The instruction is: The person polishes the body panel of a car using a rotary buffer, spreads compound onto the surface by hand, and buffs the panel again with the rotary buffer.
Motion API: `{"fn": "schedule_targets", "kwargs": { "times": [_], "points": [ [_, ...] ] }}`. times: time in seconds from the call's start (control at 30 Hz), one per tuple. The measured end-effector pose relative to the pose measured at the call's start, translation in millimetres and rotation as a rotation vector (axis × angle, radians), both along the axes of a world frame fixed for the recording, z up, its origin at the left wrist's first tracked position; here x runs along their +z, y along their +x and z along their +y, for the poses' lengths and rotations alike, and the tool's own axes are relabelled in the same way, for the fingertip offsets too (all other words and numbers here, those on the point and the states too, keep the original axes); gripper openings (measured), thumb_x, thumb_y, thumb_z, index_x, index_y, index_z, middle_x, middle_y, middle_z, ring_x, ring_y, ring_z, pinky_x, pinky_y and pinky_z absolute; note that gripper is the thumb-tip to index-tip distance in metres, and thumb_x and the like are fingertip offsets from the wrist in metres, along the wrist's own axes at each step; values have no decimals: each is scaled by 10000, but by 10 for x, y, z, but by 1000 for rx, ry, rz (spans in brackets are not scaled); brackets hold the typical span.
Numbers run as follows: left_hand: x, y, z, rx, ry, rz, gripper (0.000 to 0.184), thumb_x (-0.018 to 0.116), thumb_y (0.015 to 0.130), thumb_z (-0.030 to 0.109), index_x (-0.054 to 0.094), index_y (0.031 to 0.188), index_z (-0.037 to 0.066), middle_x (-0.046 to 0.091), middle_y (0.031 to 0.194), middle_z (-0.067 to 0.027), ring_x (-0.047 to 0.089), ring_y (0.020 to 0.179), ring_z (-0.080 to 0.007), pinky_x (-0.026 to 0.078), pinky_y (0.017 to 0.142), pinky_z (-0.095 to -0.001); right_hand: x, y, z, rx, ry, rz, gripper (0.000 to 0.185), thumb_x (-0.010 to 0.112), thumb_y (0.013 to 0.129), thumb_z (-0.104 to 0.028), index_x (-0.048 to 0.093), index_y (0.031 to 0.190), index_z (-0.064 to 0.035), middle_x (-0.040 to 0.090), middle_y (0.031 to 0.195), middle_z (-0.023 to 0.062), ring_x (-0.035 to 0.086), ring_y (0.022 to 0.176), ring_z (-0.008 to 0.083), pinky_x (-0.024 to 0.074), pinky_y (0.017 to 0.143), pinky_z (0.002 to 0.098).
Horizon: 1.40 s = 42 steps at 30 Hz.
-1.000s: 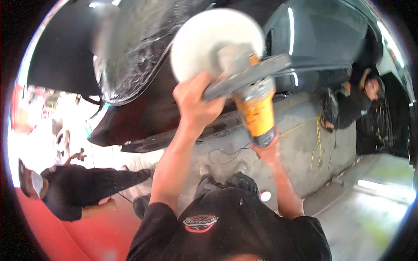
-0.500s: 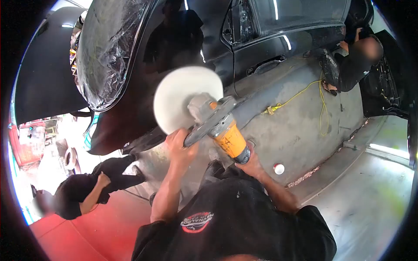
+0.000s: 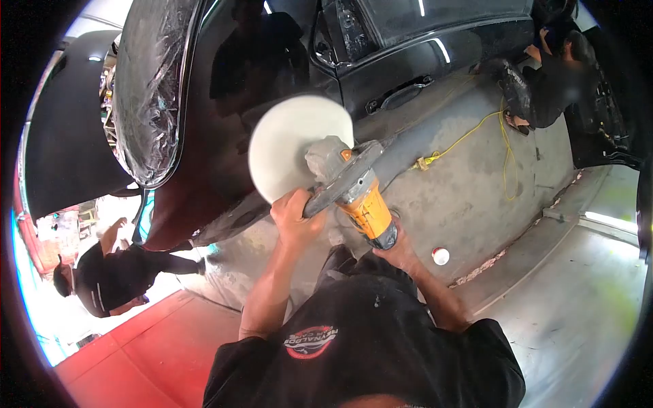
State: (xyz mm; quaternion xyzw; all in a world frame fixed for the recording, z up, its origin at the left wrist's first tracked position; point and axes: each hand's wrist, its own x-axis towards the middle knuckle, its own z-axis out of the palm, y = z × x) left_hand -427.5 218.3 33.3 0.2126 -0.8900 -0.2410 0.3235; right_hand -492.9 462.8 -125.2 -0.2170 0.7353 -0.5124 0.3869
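A yellow and grey polisher with a large round white pad is held in front of my body, the pad over the black car panel. My left hand is wrapped round the dark side handle, close to the pad's lower edge. Around the dark rear end of the polisher body, my right hand is closed. The pad hides part of the panel, so I cannot tell whether they touch.
A co-worker crouches by the car's far end at right; another person is at left. A yellow cord and a white-and-red round item lie on the floor. Clear plastic film covers glass at upper left.
The polisher and both hands have come down from high in the view, mostly in the first half second. The person at left has shifted up and left in view.
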Motion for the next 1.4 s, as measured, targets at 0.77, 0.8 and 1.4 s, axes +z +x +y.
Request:
{"fn": "schedule_targets", "kwargs": {
  "times": [0.77,0.8,1.4],
  "points": [
    [-102,-1038,174,-201,65,115,167,748,690,55,582,694,36,578,600,-140,595,517,-310,470,497,-378,-79,-593,350,-183,97,76,948,855,641,-88,342,1434,-4,579,1283,173,554,1222,273,427,1052,395],
    [-110,-1237,175,-231,83,111,147,745,694,75,606,725,39,604,638,-143,622,558,-318,489,518,-391,-89,-705,371,-222,99,103,951,856,638,-86,340,1433,1,575,1286,172,557,1212,268,429,1049,393],
    [-85,-312,-66,-42,35,85,154,720,632,66,575,664,25,564,575,-114,564,467,-256,436,464,-338,38,-289,127,-71,60,54,985,865,628,-63,324,1451,-49,579,1265,146,551,1212,263,449,1026,399]
  ]
}}
